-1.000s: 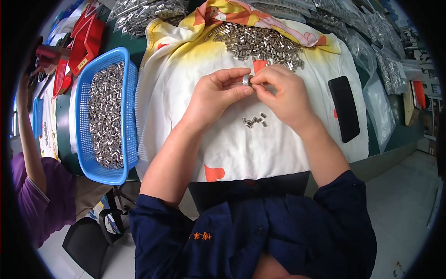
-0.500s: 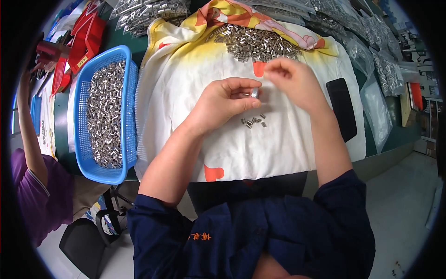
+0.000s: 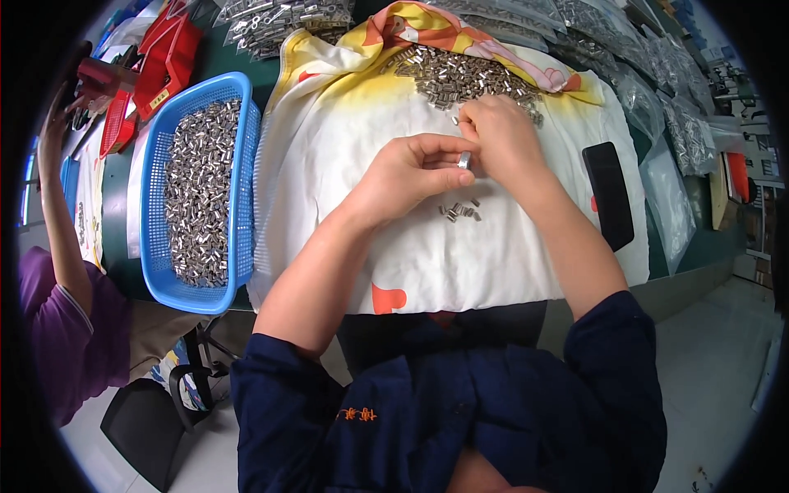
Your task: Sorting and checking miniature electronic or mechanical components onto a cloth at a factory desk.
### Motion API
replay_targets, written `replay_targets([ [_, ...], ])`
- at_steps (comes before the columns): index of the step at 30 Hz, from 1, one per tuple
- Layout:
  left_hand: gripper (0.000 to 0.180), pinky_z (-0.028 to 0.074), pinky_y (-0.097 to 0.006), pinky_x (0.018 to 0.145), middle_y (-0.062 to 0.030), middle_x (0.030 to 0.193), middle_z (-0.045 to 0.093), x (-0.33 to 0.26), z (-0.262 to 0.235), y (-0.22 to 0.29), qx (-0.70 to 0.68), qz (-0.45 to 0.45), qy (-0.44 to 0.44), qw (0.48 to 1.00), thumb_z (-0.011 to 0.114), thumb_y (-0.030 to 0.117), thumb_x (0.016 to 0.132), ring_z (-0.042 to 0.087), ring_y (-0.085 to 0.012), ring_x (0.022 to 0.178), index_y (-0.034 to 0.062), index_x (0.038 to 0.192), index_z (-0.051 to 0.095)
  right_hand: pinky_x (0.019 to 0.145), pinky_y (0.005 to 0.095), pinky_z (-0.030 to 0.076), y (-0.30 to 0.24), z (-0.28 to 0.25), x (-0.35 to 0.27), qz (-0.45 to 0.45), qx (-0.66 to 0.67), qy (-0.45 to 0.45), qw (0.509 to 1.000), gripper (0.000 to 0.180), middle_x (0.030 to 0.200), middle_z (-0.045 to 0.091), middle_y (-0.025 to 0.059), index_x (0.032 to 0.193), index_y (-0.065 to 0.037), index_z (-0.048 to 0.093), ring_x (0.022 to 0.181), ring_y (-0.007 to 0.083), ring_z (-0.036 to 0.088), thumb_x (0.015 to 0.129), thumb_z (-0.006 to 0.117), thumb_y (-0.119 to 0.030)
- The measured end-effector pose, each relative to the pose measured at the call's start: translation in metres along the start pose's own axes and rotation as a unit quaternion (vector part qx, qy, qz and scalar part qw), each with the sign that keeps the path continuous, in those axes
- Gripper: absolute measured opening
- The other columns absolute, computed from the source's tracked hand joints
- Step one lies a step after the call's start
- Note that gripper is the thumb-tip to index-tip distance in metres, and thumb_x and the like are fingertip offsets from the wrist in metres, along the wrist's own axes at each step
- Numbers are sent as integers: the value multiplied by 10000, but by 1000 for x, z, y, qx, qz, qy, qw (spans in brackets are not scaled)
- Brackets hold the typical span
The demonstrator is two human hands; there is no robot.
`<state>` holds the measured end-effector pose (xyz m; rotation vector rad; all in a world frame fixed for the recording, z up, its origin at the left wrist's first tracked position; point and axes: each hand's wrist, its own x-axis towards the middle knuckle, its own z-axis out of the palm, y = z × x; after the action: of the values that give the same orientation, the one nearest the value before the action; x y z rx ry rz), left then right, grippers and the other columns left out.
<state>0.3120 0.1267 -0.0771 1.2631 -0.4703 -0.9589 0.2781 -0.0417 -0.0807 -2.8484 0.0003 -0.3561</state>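
Observation:
My left hand [image 3: 411, 174] is closed, with thumb and fingers pinching a short silvery metal piece [image 3: 465, 159] like a ring or sleeve, above the white cloth [image 3: 329, 123]. My right hand [image 3: 503, 135] is closed too, its fingers curled together at the near edge of a heap of small metal sleeves [image 3: 468, 74]. Beside its fingertips shows one tiny metal piece [image 3: 454, 121]; whether the fingers grip it I cannot tell. Below both hands, several loose metal sleeves [image 3: 459, 211] lie on the cloth.
A blue plastic basket [image 3: 244, 189] full of similar sleeves stands left. A black phone [image 3: 608, 195] lies at right. Bagged metal parts [image 3: 283, 20] line the back and right. Red bins [image 3: 168, 70] stand far left, near another person in a purple shirt [image 3: 70, 329].
My right hand has moved left and up to the heap's near edge, close to my left hand. My left hand still holds the silvery piece. The whole view has shifted slightly.

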Motion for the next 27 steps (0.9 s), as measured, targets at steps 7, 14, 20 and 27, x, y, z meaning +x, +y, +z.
replay_targets([
  [7, 335, 452, -204, 789, -38, 960, 613, 4, -1, 0, -2, -10, -8, 1000, 662, 63, 765, 550, -65, 838, -1, 1083, 577, 692, 390, 439, -1, 5, -3, 35, 85, 95, 991, 76, 739, 579, 102, 701, -53, 587, 749, 279, 545, 725, 567, -122],
  [14, 333, 445, -198, 746, -15, 915, 602, 3, -8, -7, 19, 19, 23, 999, 682, 90, 745, 529, -52, 795, 11, 1059, 600, 706, 394, 434, -4, 10, 1, -29, 36, 38, 998, 49, 763, 564, 120, 706, -50, 557, 773, 298, 532, 690, 574, -93],
  [20, 335, 460, -197, 684, -23, 930, 609, 17, -5, -17, -85, 66, -17, 994, 629, 34, 787, 555, -54, 796, 10, 1112, 553, 663, 301, 438, -2, -10, -18, 119, 200, 7, 973, 90, 775, 568, 112, 781, -13, 550, 710, 226, 551, 706, 589, 16],
  [27, 377, 475, -208, 756, -48, 943, 598, 5, -8, -2, -96, 79, 57, 991, 631, 23, 782, 577, -84, 850, -31, 1132, 504, 690, 218, 415, -10, -7, -27, 97, 523, 35, 846, 106, 825, 572, 49, 848, 1, 583, 728, 92, 510, 759, 566, 54],
])
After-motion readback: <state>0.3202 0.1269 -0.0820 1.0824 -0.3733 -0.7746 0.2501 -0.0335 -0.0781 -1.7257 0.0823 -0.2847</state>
